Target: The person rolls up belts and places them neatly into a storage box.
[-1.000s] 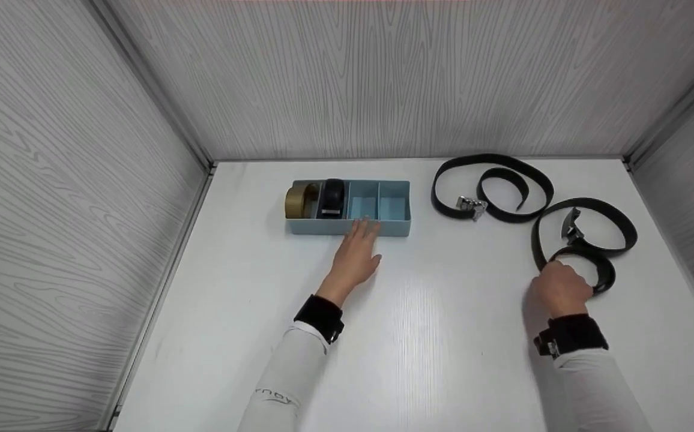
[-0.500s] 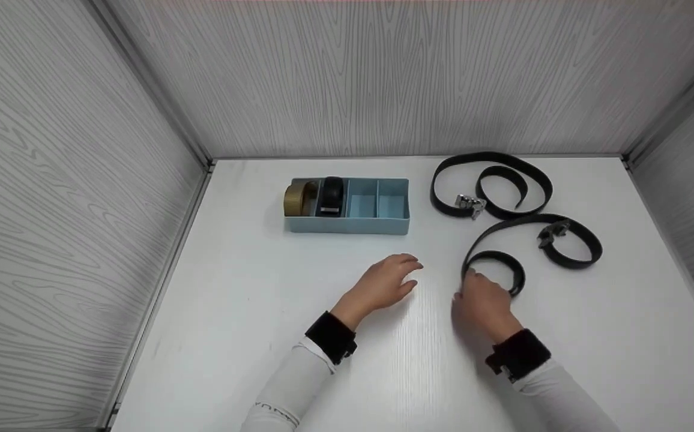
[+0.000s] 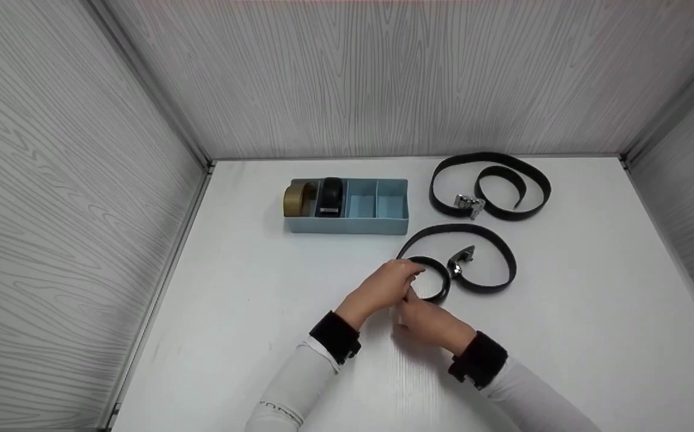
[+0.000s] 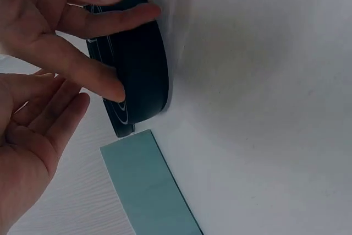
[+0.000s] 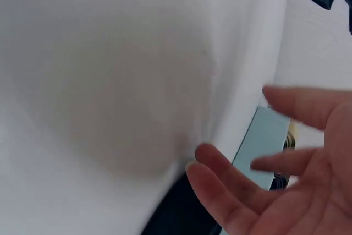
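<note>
A black belt (image 3: 508,252) with a silver buckle (image 3: 460,261) lies in front of me, its tail rolled into a small coil (image 3: 446,282). My two hands meet at the coil's left side. The right hand (image 3: 434,324) holds the coil; in the left wrist view its fingers (image 4: 110,83) lie on the coil's edge. In the right wrist view the right hand (image 5: 297,174) has its thumb apart from the fingers. The left hand (image 3: 383,285) reaches the coil from the left, fingers (image 4: 74,116) mostly straight beside it. The overlapping hands hide part of the contact.
A blue divided box (image 3: 347,226) stands behind the hands; a gold coiled belt (image 3: 294,201) and a black coiled belt (image 3: 331,195) occupy its left compartments. Another black belt (image 3: 491,157) with a silver buckle lies loosely curled at back right. Wood-grain walls (image 3: 347,78) surround the white table (image 3: 239,336).
The right hand has pulled the nearer belt left across the table, next to the left hand. The left hand has left the blue box's front edge and come to the coil.
</note>
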A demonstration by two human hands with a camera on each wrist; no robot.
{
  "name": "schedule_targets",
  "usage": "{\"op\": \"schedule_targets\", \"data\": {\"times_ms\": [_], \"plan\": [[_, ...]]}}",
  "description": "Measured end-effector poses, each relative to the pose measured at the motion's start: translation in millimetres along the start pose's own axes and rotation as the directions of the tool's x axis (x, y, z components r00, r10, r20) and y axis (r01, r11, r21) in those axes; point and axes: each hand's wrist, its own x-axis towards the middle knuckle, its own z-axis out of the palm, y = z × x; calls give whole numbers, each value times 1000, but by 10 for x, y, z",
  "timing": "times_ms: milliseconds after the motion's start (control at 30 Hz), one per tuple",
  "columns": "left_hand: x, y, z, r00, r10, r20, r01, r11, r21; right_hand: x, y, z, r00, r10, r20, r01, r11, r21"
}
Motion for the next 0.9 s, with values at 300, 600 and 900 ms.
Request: {"op": "schedule_targets", "data": {"times_ms": [300, 600, 900], "plan": [[19, 65, 173, 997, -31, 69, 20, 987, 159, -240, 403, -520, 971, 236, -37, -231, 966, 118], [226, 192, 429, 989, -146, -19, 144, 926, 349, -449, 842, -648, 867, 497, -42, -498, 863, -85], [346, 220, 508, 977, -212, -11, 201, 906, 372, -404, 901, -463, 869, 490, -75, -495, 859, -128]]}}
